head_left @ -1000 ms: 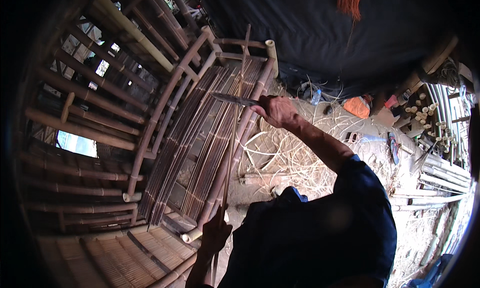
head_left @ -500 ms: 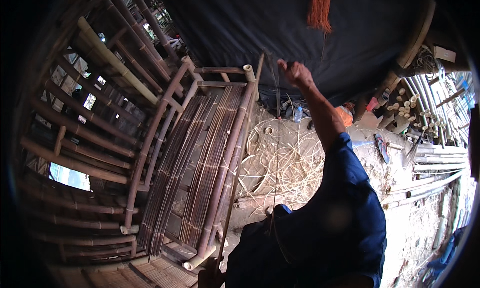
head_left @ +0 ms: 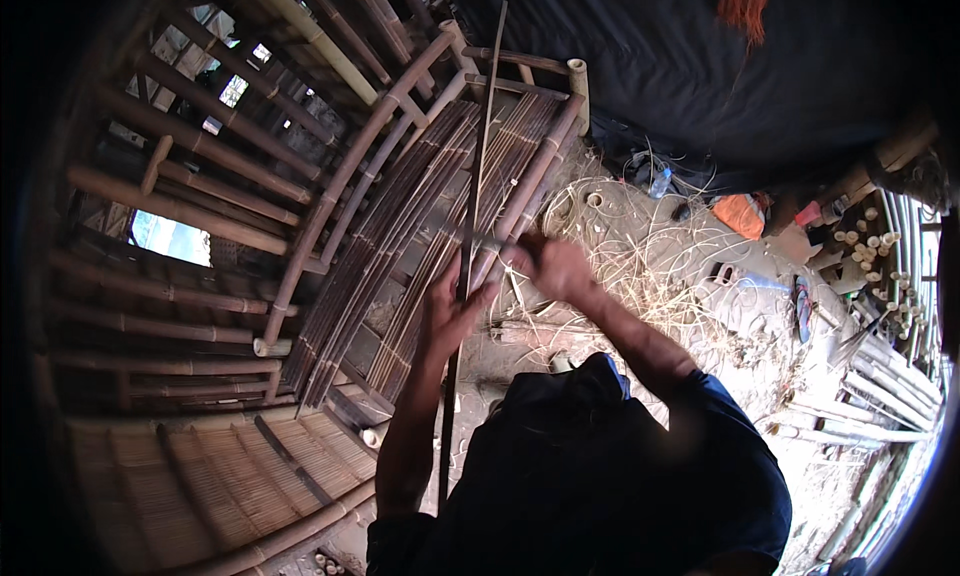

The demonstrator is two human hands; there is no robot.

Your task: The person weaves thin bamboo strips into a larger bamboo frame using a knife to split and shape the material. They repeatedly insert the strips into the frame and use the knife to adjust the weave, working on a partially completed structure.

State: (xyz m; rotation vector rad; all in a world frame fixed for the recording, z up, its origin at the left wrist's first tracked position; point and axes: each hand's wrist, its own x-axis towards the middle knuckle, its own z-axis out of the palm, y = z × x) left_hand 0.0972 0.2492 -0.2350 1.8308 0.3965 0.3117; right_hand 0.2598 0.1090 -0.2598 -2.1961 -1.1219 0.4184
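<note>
Left hand [head_left: 455, 306] is gripping a long bamboo strip [head_left: 478, 176]; right hand [head_left: 550, 266], blurred, is closing on it too. Risk: strip snapping or slipping against the slatted bamboo frame [head_left: 400, 226].

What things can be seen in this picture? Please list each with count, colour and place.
strip: one, brown, long and thin, upright at centre
frame: one, brown bamboo, slatted, left of centre
poles: many, brown, far left
mat: one, tan, woven, lower left
tarp: one, black, top right
shavings: many, pale, on ground at right
offcuts: many, tan, far right
left hand: one, grip around the strip
right hand: one, blurred, beside the strip; holding a tool cannot be told
</note>
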